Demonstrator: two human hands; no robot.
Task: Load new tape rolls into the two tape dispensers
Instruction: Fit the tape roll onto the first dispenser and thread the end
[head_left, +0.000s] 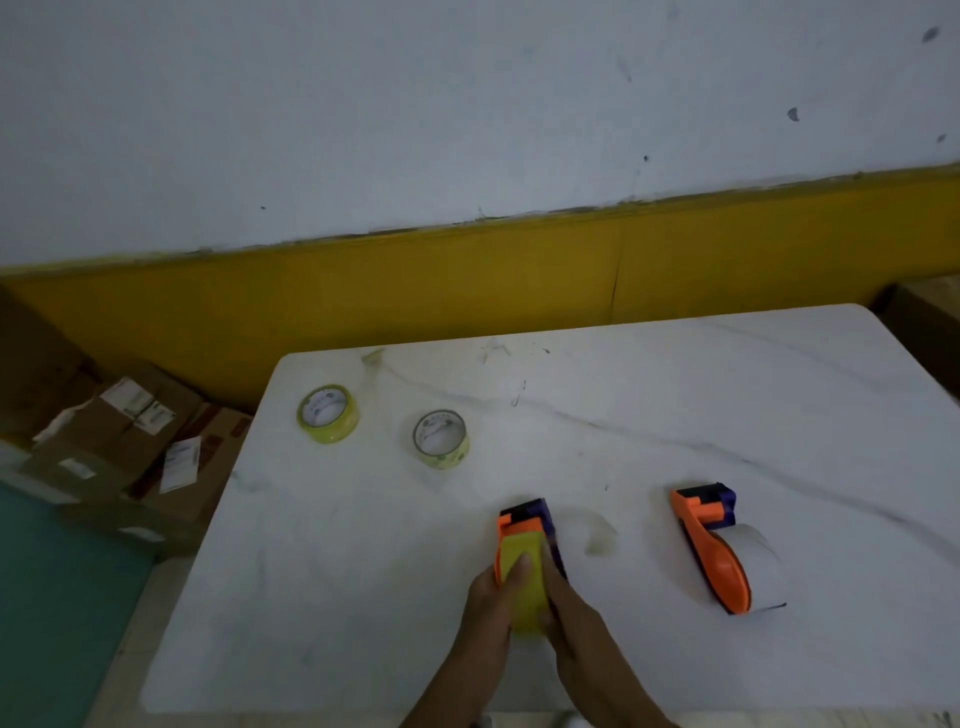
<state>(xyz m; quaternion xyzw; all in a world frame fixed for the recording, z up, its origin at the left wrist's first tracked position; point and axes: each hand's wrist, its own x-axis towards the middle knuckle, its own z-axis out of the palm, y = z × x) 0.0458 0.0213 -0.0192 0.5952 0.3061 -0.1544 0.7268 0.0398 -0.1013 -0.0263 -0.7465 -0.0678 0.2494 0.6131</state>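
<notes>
Two orange-and-purple tape dispensers lie on the white marble table. The near one holds a yellow roll. My left hand grips its left side with a finger on the roll. My right hand grips its right side. The second dispenser lies apart to the right with a white roll core in it. Two loose tape rolls lie flat at the table's far left: a yellow one and a paler one.
Cardboard boxes with labels are stacked on the floor left of the table. A yellow band runs along the wall behind. Another box corner shows at the right edge.
</notes>
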